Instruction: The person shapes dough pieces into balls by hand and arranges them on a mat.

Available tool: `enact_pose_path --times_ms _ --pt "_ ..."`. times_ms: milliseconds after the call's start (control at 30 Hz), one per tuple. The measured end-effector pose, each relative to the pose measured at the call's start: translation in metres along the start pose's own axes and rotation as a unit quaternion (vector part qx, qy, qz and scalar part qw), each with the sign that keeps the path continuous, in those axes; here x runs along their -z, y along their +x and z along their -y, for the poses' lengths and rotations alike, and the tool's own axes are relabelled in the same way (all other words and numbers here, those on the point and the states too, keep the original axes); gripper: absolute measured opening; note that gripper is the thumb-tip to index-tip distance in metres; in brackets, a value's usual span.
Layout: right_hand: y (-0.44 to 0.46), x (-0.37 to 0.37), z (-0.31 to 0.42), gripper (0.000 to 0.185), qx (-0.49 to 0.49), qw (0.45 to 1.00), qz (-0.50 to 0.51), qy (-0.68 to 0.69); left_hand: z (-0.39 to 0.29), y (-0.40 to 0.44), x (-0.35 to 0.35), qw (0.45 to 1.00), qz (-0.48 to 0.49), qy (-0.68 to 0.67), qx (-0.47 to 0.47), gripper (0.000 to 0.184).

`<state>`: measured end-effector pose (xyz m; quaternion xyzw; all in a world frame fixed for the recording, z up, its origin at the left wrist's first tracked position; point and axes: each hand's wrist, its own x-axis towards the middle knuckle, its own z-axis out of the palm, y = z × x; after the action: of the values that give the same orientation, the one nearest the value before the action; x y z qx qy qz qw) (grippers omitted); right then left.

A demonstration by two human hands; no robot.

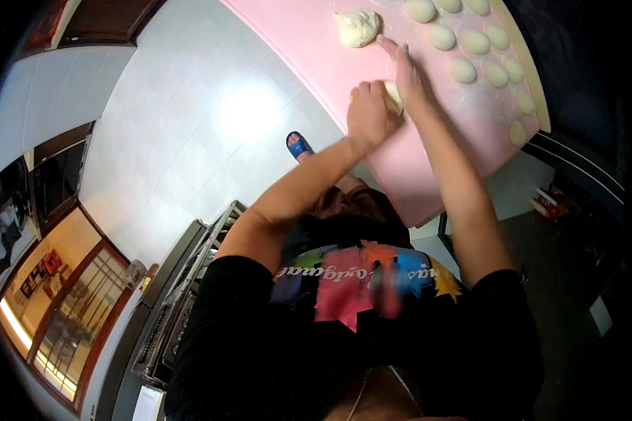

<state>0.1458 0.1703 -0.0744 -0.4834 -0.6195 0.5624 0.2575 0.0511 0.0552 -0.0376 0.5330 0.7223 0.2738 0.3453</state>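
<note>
My left hand [372, 112] is curled with its fingers wrapped round a pale piece of dough [394, 97] on the pink work surface [428, 147]. Much of that dough is hidden behind the fingers. Against the dough's right side lies my right hand [407, 74], its fingers stretched out and pointing away from me, with white traces on the skin. A rough, uneven lump of dough [358, 28] sits just beyond the right fingertips. To the right, several smooth round dough balls [477, 41] are spread over the surface.
The table's pale edge strip [530, 77] runs along the right side. A foot in a blue slipper [298, 144] stands on the light tiled floor [189, 133]. At lower left is a stove-like unit [165, 330], with a wooden-framed glass door [77, 316] beyond it.
</note>
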Motion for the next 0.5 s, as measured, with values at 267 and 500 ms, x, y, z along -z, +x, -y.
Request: enact_pose_path --times_ms 267,500 --pt "-0.071 -0.027 -0.028 0.055 0.105 0.883 -0.149 -0.432 0.036 -0.053 0.002 0.99 0.022 -0.083 -0.111 0.075" --pt "0.016 -0.005 -0.03 0.059 0.165 0.845 -0.109 -0.497 0.007 0.027 0.017 0.996 0.059 -0.067 -0.025 0.068"
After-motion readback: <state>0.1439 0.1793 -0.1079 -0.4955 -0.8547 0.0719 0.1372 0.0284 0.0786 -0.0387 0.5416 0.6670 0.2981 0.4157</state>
